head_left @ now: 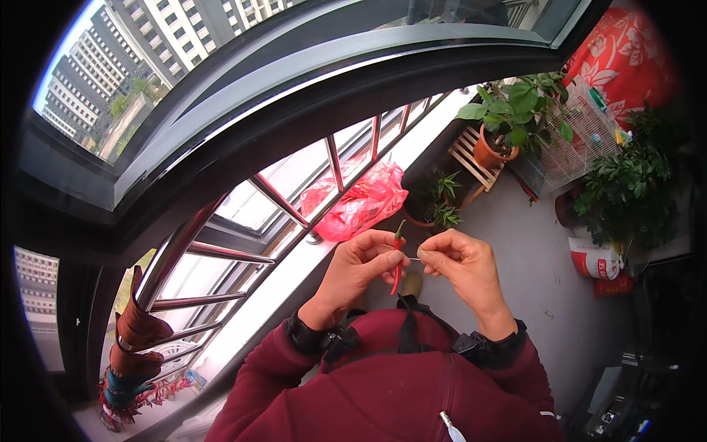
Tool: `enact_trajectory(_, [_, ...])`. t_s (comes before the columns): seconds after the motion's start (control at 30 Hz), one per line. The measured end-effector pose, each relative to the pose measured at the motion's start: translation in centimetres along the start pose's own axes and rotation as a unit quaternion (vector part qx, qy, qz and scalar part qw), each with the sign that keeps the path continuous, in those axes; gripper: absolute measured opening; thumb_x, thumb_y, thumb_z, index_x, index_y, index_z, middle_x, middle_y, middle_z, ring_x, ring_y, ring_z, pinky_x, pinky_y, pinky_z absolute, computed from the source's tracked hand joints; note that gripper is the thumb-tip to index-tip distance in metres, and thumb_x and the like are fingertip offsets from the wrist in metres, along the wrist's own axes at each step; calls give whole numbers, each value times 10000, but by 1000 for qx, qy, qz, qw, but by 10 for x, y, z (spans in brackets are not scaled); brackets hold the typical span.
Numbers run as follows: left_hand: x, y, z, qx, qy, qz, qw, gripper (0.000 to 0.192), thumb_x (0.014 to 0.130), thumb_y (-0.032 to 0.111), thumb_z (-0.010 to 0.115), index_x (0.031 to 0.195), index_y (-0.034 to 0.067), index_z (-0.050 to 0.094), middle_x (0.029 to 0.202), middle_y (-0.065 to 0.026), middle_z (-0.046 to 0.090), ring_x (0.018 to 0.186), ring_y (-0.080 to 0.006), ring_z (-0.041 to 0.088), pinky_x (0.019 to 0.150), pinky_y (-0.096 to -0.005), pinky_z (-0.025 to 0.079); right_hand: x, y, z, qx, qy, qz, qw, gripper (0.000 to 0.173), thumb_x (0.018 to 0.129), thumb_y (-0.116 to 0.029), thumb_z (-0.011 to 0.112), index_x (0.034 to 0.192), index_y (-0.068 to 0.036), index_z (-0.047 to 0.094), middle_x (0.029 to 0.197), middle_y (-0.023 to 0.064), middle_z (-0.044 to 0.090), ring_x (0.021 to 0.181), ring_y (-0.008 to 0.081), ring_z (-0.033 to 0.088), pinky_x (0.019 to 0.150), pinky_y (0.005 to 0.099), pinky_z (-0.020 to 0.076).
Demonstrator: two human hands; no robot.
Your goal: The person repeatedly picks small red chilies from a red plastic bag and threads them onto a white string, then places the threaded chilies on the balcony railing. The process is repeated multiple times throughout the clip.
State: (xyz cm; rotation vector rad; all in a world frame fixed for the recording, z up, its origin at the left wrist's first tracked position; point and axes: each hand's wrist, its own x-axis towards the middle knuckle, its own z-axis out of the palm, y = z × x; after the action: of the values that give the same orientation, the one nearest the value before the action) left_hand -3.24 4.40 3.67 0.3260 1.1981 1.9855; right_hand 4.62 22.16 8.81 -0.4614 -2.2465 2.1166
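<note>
Between its thumb and fingers my left hand [362,268] holds a red chili pepper [397,271], its green stem pointing up, away from my body. Close on the right, my right hand [461,268] pinches a thin needle-like piece [414,259] that reaches towards the pepper. Whether its tip touches or enters the pepper cannot be told. Beyond my left hand, a crumpled red plastic bag [367,201] lies on the white window ledge, against the metal railing, with reddish things showing inside it.
A metal railing [215,251] and an open window frame [243,83] run along the left. A potted plant [494,146] stands on a slatted wooden stand, beside a wire cage [580,138]. More plants and a white-and-red sack [596,259] are at the right. Dried red strings [160,389] hang lower left.
</note>
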Motion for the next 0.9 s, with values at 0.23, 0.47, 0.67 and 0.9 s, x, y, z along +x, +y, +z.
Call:
enact_trajectory(0.23, [-9,8,-1,-5,24,41,999,184,889,101,653,1053,23,623,892,-47,676,764,-99,648,634,-214,517,-5,-24,21,-151,9,-112,982,66,833,-32,680,892,-2,675,756,42,626,639,89,600,559,232,489])
enact_trajectory(0.47, [-11,8,-7,16,33,57,998,177,876,92,670,1033,21,630,887,-27,670,767,-78,632,647,-211,514,-1,-26,28,-236,24,-167,957,77,796,-24,700,870,-17,679,755,47,637,593,102,589,537,234,471])
enact_trajectory(0.67, [-9,7,-9,20,43,48,998,184,861,98,691,1019,25,630,867,-7,664,762,-58,617,657,-205,505,0,-24,30,-238,30,-162,957,79,794,-29,703,868,-16,676,758,46,645,590,101,595,528,232,472])
enact_trajectory(0.9, [-8,4,-5,129,65,121,982,170,847,86,701,990,20,638,843,1,661,750,-48,611,660,-211,497,-3,-23,28,-214,37,-134,967,71,799,-27,692,864,-14,667,749,50,646,596,102,629,513,231,487])
